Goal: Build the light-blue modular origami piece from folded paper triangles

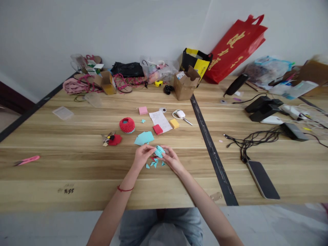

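Note:
Between my hands is a light-blue origami piece (159, 151) built from rows of folded paper. My right hand (173, 160) grips it from the right, thumb on the near side. At its left edge, the fingertips of my left hand (142, 153) are pinched together against it; whether a small loose unit is between them I cannot tell. Several small blue folded paper triangles (154, 163) lie on the table just below. Beyond my left hand is a fan of light-blue paper slips (144, 138). A round red origami body (127, 125) with a blue lower rim stands farther left.
Sticky-note pads in pink (142, 110), red (158, 129) and yellow (174, 123) lie around a written sheet (159, 119). Scissors (105, 138) sit by red paper; a pink-handled cutter (27, 160) is far left. Cables (246, 143) and a power bank (263, 179) occupy the right.

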`<state>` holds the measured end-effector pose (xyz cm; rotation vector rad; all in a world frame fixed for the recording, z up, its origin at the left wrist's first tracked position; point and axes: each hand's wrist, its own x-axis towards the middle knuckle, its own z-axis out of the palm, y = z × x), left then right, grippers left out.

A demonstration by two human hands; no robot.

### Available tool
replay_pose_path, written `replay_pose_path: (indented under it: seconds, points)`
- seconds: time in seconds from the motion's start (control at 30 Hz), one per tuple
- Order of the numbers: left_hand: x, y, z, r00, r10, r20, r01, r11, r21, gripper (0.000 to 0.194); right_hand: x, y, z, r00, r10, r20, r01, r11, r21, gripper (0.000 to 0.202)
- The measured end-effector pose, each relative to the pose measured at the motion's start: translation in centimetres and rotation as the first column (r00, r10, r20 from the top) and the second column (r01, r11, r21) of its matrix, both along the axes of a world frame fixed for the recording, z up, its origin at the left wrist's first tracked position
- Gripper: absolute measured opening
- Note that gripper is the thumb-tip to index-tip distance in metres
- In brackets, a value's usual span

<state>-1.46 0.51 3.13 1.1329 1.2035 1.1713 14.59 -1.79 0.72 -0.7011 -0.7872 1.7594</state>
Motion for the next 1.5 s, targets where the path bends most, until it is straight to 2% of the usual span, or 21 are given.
replay_pose_path:
  seconds: [0.27, 0.5, 0.7, 1.03, 1.33, 1.5]
  points:
    - [-0.7, 0.7, -0.6, 0.992, 0.106, 0.066, -0.101, 0.992, -0.075, 0.033, 0.0, 0.0, 0.4, 0.998, 0.021, 0.053, -0.020, 1.000, -0.015, 0.040]
    - [-0.8, 0.8, -0.9, 0.994, 0.078, 0.077, -0.067, 0.988, -0.139, 0.038, 0.0, -0.1, 0.5, 0.998, 0.016, 0.059, -0.014, 1.000, -0.022, 0.042]
    - [-0.7, 0.8, -1.2, 0.991, 0.105, 0.082, -0.091, 0.984, -0.155, 0.040, 0.0, -0.1, 0.3, 0.998, 0.032, 0.045, -0.032, 0.999, -0.001, 0.040]
    - [-0.6, 0.7, -1.0, 0.994, 0.074, 0.081, -0.062, 0.989, -0.131, 0.037, -0.1, -0.2, 0.4, 0.998, 0.025, 0.060, -0.025, 1.000, 0.005, 0.038]
    - [-0.7, 0.7, -0.7, 0.998, 0.053, 0.038, -0.052, 0.998, -0.034, 0.032, -0.2, -0.2, 0.3, 0.997, 0.014, 0.071, -0.013, 1.000, -0.004, 0.040]
    - [-0.6, 0.7, -0.9, 0.997, 0.058, 0.043, -0.056, 0.998, -0.039, 0.033, -0.2, -0.2, 0.3, 0.998, 0.036, 0.055, -0.036, 0.999, -0.009, 0.040]
